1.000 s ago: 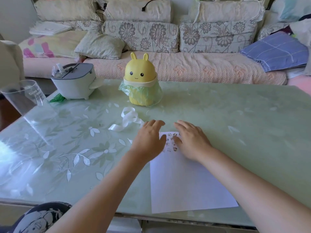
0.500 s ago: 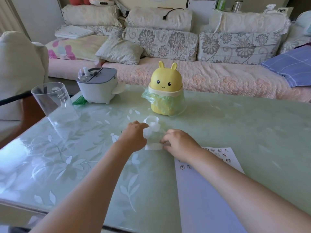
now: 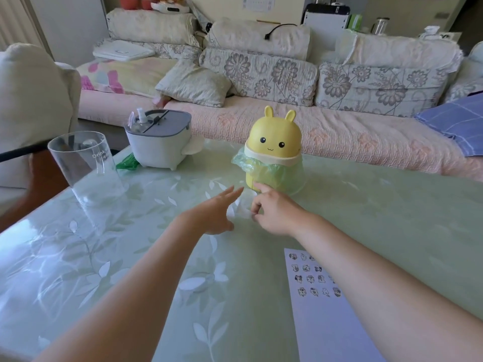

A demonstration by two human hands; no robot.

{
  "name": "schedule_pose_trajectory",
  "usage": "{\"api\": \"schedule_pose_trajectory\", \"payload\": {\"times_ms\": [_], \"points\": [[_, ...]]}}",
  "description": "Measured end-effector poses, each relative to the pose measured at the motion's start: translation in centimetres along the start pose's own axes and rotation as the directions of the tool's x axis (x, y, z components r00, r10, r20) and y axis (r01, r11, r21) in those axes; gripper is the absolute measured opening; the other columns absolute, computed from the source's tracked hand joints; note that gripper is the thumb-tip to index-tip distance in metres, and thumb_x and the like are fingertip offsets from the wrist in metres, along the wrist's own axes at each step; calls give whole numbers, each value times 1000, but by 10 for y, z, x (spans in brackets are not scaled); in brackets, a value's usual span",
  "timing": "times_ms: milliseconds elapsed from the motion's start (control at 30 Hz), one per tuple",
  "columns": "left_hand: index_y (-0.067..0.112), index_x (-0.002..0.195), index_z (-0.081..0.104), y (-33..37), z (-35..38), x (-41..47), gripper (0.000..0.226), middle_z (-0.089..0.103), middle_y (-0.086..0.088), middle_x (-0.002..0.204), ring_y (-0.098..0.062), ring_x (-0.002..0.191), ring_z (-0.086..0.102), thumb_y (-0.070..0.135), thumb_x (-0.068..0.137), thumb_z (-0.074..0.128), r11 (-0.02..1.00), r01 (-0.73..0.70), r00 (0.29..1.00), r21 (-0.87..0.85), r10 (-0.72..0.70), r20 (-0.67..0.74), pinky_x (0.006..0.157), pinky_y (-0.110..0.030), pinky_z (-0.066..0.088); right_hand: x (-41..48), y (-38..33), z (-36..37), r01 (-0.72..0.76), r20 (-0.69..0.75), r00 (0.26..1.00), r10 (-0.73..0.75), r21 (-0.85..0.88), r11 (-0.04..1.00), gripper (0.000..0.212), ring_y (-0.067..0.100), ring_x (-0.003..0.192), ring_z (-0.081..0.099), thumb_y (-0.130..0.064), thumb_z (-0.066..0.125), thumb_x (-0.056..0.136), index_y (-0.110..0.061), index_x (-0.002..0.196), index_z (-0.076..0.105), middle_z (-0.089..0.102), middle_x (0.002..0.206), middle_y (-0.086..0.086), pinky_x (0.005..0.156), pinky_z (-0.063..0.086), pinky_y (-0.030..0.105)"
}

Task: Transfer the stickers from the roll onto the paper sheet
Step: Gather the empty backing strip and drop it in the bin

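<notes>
Both hands are out at the foot of the yellow bin (image 3: 273, 142), and the pale sticker strip (image 3: 239, 209) lies on the table (image 3: 392, 218) between them, so washed out by glare that its edges are hard to read. The left hand (image 3: 214, 216) is spread, fingers straight, reaching in toward the strip and holding nothing. The right hand (image 3: 274, 214) has its forefinger lifted toward the bin's green bag (image 3: 261, 171) and its other fingers curled down by the strip; whether they pinch it I cannot tell. The step looks like freeing the next sticker: best to pin the backing flat with the left fingers and lift one sticker by its corner with the right thumb and finger, slowly, so it does not fold on itself. The paper sheet (image 3: 332, 333) sits nearer the person than the bin and to its right, small stickers (image 3: 309, 278) in rows at its far end, the right forearm across its right side. Mind the bag: it hangs just beside the strip and could catch a sticky edge. The clear cup (image 3: 83, 163) and the grey-lidded box (image 3: 159, 145) stand well left of the bin, out of the way
</notes>
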State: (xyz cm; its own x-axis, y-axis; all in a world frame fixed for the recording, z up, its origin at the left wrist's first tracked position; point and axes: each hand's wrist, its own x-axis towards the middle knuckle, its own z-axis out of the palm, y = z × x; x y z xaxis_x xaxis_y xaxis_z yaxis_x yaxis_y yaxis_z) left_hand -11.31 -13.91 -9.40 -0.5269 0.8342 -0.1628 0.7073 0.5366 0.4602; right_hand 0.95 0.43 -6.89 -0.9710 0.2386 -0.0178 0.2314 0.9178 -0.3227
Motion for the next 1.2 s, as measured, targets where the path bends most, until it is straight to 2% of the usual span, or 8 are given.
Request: {"api": "schedule_pose_trajectory", "payload": {"times_ms": [100,200,433,533,633,867,1000,1200], "points": [[35,150,31,-1,1,9,73,33,9,155,-16,129,47,19,89,66,999,1,1000,50,-1,-8,102,-25,35,14,0,7,-12,62,998,14,-37,999,6,25,139,44,-22,63,92,-24,88,65,17,166,5,106,38,27],[28,136,54,-1,5,13,51,54,5,135,-15,112,55,16,88,67,999,-18,994,-35,15,-105,88,-18,37,24,1,15,-26,48,998,29,-46,999,10,25,121,56,-24,62,93,-20,97,70,58,132,5,94,45,29],[28,128,59,6,16,4,42,60,3,107,-11,90,54,16,89,66,964,-111,948,-241,30,-318,74,-16,37,14,-1,27,-68,-188,974,129,302,951,13,15,81,63,-12,67,88,-22,95,70,69,87,-3,72,46,26],[30,131,57,21,15,-3,43,55,8,107,-9,94,52,13,91,58,948,-168,909,-269,43,-415,68,-2,34,5,-8,26,-93,-234,926,296,620,779,33,15,66,58,-15,74,81,-30,101,52,69,81,7,67,50,34],[23,126,59,39,14,-13,46,50,7,111,-9,96,54,4,85,56,905,-252,881,-342,69,-467,70,2,35,-4,-16,12,-106,-176,868,463,847,521,33,15,63,63,-11,78,75,-20,103,62,74,79,7,66,55,32],[26,112,63,69,12,-29,40,62,12,102,7,92,54,13,77,78,874,-368,786,-316,111,-608,71,-1,37,-20,-24,-16,-133,115,869,481,991,3,18,14,56,66,0,76,83,-8,95,64,70,71,7,56,51,24],[22,104,71,75,5,-26,35,67,11,96,9,83,56,2,76,74,891,-342,746,-300,63,-663,68,-2,39,-25,-22,-24,-183,145,910,387,981,62,17,10,59,61,-5,75,84,-12,97,68,68,72,3,61,46,24],[21,88,74,68,-21,-17,18,66,19,82,16,77,55,4,82,71,899,-260,724,-353,-61,-688,63,-3,37,-23,-7,-55,-75,-339,852,400,676,733,21,13,92,68,-17,63,88,-29,104,72,71,106,-8,76,50,25]]}}
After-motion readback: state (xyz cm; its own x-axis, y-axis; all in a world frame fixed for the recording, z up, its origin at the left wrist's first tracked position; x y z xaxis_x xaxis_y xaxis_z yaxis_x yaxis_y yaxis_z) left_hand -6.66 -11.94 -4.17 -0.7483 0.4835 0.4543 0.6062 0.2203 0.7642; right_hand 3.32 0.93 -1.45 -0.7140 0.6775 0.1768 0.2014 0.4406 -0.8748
